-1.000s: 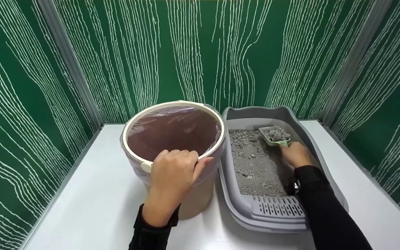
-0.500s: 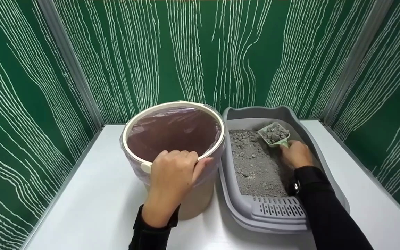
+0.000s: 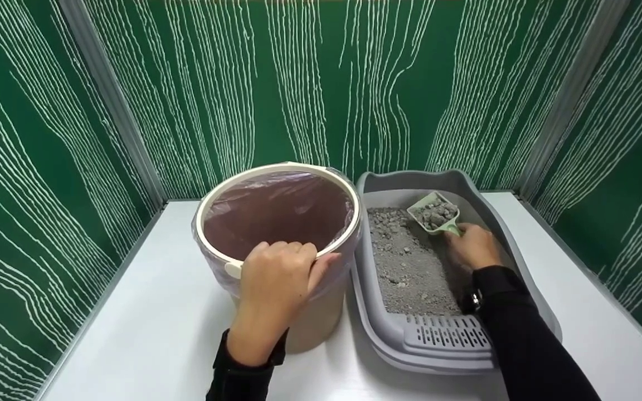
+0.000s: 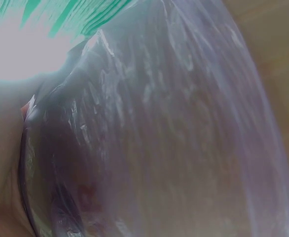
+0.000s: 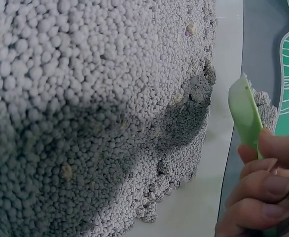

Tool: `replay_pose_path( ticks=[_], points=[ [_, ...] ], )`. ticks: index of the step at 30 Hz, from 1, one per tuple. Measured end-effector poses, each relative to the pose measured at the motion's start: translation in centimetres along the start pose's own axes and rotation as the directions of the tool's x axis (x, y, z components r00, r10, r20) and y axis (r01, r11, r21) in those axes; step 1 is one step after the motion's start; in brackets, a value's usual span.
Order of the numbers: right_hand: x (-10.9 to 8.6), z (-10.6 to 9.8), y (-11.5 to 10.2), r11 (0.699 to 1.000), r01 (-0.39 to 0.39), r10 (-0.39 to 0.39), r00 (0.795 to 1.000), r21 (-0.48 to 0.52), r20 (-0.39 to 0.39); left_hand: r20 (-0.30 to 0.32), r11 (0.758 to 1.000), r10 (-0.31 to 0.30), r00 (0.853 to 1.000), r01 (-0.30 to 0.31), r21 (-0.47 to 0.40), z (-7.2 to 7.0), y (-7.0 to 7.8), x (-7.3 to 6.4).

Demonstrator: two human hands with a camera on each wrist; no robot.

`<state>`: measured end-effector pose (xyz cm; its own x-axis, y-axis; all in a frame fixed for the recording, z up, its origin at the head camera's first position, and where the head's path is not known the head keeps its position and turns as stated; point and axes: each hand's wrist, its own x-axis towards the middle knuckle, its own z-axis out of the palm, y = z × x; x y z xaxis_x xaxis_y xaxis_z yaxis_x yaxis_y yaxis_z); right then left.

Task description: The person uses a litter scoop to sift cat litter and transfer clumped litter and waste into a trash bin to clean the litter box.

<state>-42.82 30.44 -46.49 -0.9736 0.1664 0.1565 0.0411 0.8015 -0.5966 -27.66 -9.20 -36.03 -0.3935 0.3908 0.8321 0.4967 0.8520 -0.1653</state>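
Note:
My left hand (image 3: 279, 273) grips the near rim of a round trash can (image 3: 321, 326) lined with a clear plastic bag (image 4: 184, 123). The bag is folded over the cream rim ring (image 3: 201, 217). In my right hand (image 3: 474, 248) is the handle of a pale green litter scoop (image 3: 450, 227), heaped with grey litter clumps (image 3: 437, 213). The scoop is held over the far end of the litter box (image 3: 368, 312). From the right wrist view, the scoop (image 5: 245, 111) stands raised above the litter (image 5: 110, 74), with fingers and thumb curled round its handle.
Grey litter (image 3: 410, 278) covers the box floor, and a slotted step (image 3: 449, 334) forms its near end. Can and box stand side by side on a white table (image 3: 148, 312). Green panels (image 3: 332, 83) with white lines enclose the back and sides.
The loaded scoop has tilted and shifted slightly left over the litter box, after rising a little. My left hand stays on the can's rim.

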Motion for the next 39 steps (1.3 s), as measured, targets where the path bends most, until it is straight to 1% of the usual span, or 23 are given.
replay_pose_path(
  ticks=[6,9,16,24,32,39],
  points=[
    [0.2,0.5,-0.4,0.998,0.061,-0.063,0.996,0.024,0.064,0.012,1.0,-0.006,1.0,0.006,0.002,-0.1,0.1,0.1],
    [0.3,0.7,-0.6,0.996,0.074,-0.077,0.995,0.049,0.067,0.015,1.0,-0.008,1.0,0.008,0.002,-0.2,0.1,0.1],
    [0.4,0.8,-0.8,0.991,0.102,-0.112,0.988,0.088,0.108,-0.037,0.999,0.02,0.999,-0.019,0.026,0.0,0.0,0.1],
    [0.4,1.0,-0.8,0.986,0.14,-0.147,0.986,0.095,0.076,-0.037,1.0,0.02,0.999,-0.02,0.017,0.1,0.0,0.1],
    [0.4,1.1,-0.9,0.984,0.156,-0.16,0.986,0.082,0.045,-0.01,1.0,0.012,1.0,-0.012,0.019,0.1,0.0,0.1],
    [0.2,0.8,-0.8,0.988,0.151,-0.151,0.989,0.016,-0.009,-0.004,1.0,0.006,1.0,-0.006,0.013,0.1,-0.1,0.1]
  ],
)
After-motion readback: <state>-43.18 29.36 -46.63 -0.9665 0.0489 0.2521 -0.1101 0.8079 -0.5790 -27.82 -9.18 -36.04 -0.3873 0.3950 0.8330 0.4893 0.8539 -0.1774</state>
